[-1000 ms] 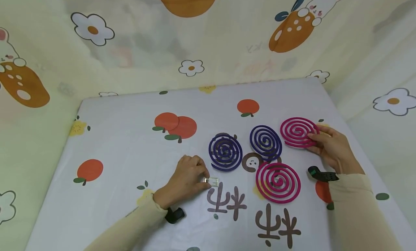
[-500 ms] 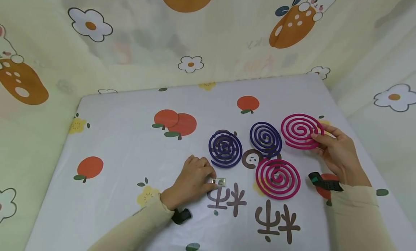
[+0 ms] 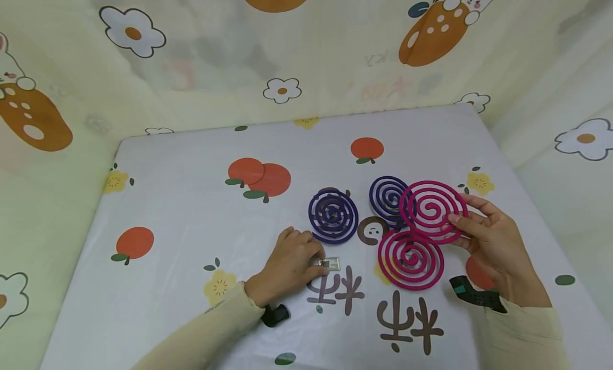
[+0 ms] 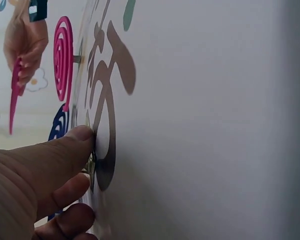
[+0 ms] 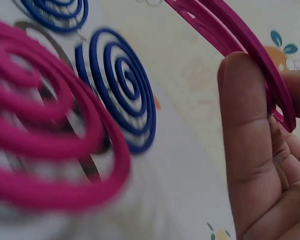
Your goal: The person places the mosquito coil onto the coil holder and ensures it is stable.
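My right hand [image 3: 498,245] pinches a pink mosquito coil [image 3: 432,210] at its right edge, thumb on one face and fingers behind, raised above the table. In the head view this coil overlaps a second pink coil [image 3: 411,259] and a dark blue coil [image 3: 390,197]. The left hand [image 3: 293,263] is low at the table, pinching a small shiny metal piece [image 3: 331,263] between thumb and fingers. Just beyond it lies another dark blue coil [image 3: 332,214]. In the left wrist view the lower pink coil [image 4: 63,60] stands slightly off the table on a small support.
A white printed cloth covers the table [image 3: 182,221], with fruit, flowers and dark lettering on it. Patterned curtains [image 3: 206,56] hang behind and at both sides. Each wrist wears a black strap device [image 3: 474,295].
The right hand has brought its pink coil leftward and towards me, over the other coils. My left hand has slid a little to the right with the metal piece.
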### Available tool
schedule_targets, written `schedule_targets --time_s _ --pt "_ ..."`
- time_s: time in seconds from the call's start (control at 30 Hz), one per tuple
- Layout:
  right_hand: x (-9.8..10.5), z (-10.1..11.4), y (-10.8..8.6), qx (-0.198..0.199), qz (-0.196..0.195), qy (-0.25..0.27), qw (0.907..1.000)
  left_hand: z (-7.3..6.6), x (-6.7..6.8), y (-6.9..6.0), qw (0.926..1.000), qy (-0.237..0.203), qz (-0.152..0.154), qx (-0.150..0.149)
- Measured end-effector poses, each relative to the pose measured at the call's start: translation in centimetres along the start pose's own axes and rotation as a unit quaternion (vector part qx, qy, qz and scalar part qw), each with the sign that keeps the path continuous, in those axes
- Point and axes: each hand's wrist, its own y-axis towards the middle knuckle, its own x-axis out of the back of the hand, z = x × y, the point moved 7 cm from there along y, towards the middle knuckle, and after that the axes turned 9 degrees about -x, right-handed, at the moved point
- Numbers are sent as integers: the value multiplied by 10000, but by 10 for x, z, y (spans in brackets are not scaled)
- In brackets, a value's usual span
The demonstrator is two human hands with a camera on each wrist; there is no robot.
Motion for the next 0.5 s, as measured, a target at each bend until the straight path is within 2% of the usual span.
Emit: schedule_targets --time_s 0.23,0.33,0.5 --pt "-33 -19 -12 186 475 -387 9980 0 1 -2 9999 91 21 75" --pt "-47 -26 -15 101 565 -539 9969 2 3 -6 10000 59 -46 56" --pt "-63 -40 -16 -131 589 -822 9948 2 8 -15 9994 27 -38 -356"
